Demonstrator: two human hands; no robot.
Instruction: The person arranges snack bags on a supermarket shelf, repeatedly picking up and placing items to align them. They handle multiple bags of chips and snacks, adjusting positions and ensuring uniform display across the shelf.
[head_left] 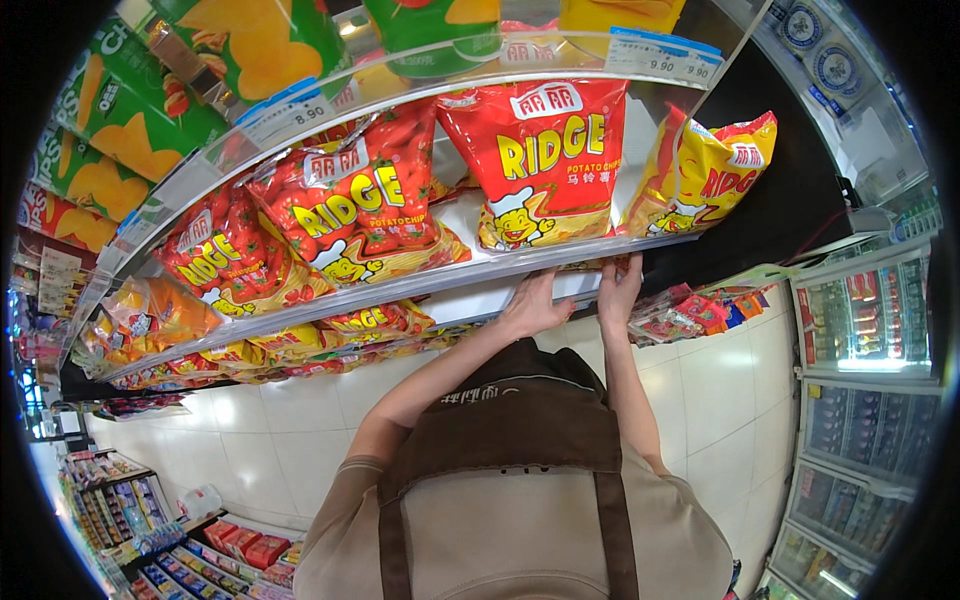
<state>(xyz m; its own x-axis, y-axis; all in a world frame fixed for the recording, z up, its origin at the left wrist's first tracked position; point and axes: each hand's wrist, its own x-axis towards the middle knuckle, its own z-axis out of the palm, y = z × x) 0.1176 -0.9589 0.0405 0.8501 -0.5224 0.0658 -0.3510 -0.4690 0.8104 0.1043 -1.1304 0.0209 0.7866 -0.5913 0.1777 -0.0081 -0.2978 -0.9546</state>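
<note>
The long shelf (461, 218) carries a row of chip bags (345, 195), with a big red bag (545, 160) upright near its front edge. Beneath that edge reach the left hand (537, 303) and right hand (619, 288), fingertips hidden; I can't tell whether they grip the packet sliver (582, 265) between them, just under the shelf.

Chip bags (545, 165) stand in a row on the shelf (460, 215) before the person (510, 535); lower bags (375, 320) sit beneath. The left hand (538, 303) and right hand (620, 294) reach side by side under the shelf's front edge. Glass-door cabinets (865, 310) line the right; display racks (120, 500) stand behind, left.
</note>
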